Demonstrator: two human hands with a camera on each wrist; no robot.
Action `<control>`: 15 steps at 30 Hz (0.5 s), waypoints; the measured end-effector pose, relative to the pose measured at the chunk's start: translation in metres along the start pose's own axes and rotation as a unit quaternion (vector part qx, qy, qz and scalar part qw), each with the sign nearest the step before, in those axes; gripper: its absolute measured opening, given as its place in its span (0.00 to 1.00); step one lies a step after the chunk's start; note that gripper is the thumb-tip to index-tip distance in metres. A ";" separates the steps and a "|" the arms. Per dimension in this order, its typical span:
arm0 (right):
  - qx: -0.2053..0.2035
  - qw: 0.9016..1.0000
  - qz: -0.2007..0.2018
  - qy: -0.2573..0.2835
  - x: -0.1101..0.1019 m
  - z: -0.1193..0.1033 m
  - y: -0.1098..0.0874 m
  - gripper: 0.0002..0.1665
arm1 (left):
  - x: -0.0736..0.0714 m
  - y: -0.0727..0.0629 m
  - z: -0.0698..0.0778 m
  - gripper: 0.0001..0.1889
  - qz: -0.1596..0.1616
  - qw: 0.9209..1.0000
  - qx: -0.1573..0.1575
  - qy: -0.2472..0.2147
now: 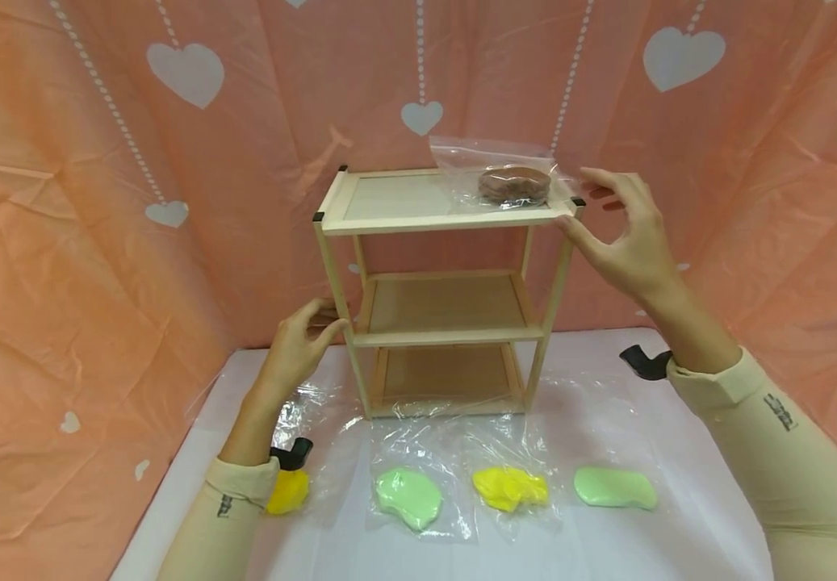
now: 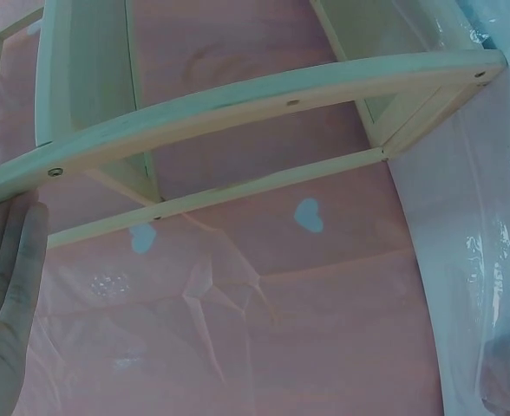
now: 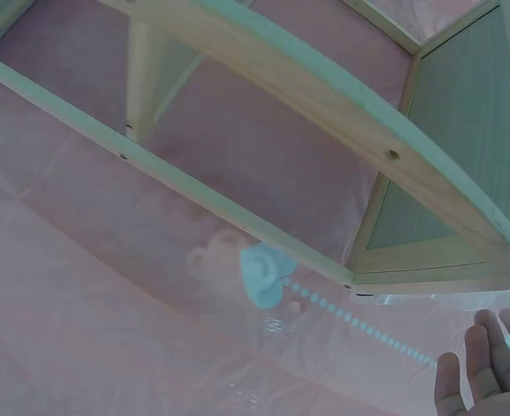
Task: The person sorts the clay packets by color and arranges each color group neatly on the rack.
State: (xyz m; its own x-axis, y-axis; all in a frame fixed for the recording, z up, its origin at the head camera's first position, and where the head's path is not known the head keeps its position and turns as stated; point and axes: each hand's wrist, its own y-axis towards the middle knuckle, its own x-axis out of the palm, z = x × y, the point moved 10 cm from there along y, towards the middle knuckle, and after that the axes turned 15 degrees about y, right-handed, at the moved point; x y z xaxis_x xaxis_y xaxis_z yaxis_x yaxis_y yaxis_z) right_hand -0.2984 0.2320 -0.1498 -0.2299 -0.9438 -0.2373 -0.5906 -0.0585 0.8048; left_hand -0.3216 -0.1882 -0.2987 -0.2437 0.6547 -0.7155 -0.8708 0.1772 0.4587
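A small three-tier wooden shelf (image 1: 447,335) stands upright on the table. On the right part of its top tier lies a clear zip bag (image 1: 454,153) with a brown clay-like lump (image 1: 514,186) inside. My left hand (image 1: 296,343) is beside the left front post, thumb tip right at the wood. In the left wrist view its fingers (image 2: 16,260) look straight, their tips at the post's edge. My right hand (image 1: 629,238) is at the top right corner, fingers spread apart and thumb near the front rail. The right wrist view has its fingers (image 3: 480,364) just past the shelf's corner.
Along the front of the white table (image 1: 360,557) lie clear bags with a yellow lump (image 1: 289,491), a pale green lump (image 1: 409,496), another yellow lump (image 1: 511,487) and a smoother green piece (image 1: 616,487). A pink heart-print curtain (image 1: 280,97) hangs close behind the shelf.
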 end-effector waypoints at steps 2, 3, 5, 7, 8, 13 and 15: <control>-0.003 1.000 0.013 0.008 -0.004 0.000 -0.005 0.35 | -0.001 0.000 0.000 0.16 0.002 1.000 0.000 0.001; -0.003 1.000 0.018 0.013 -0.005 0.001 -0.008 0.35 | -0.001 0.001 0.000 0.16 0.002 1.000 0.000 0.002; -0.001 0.999 0.028 0.017 -0.009 0.002 -0.015 0.36 | -0.001 0.000 0.000 0.16 0.002 1.000 -0.001 0.003; 0.003 0.999 0.032 0.017 -0.011 0.006 -0.022 0.36 | -0.001 0.000 0.001 0.16 0.001 1.000 -0.001 0.004; 0.008 0.999 0.032 0.015 -0.012 0.008 -0.026 0.35 | -0.001 0.000 0.001 0.16 0.000 1.000 -0.002 0.005; 0.024 0.999 0.028 0.010 -0.013 0.021 -0.045 0.32 | 0.000 -0.001 0.000 0.16 0.000 1.000 -0.006 0.008; 0.028 0.999 0.031 0.016 -0.012 0.027 -0.052 0.30 | 0.001 0.000 0.000 0.16 0.002 1.000 -0.004 0.005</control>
State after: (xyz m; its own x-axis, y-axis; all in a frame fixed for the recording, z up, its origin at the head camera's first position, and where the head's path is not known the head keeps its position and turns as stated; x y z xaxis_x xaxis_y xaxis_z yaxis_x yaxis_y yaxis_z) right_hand -0.2857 0.2555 -0.2031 -0.2439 -0.9549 -0.1695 -0.6191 0.0188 0.7851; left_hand -0.3222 -0.1874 -0.2994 -0.2510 0.6484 -0.7187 -0.8734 0.1684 0.4570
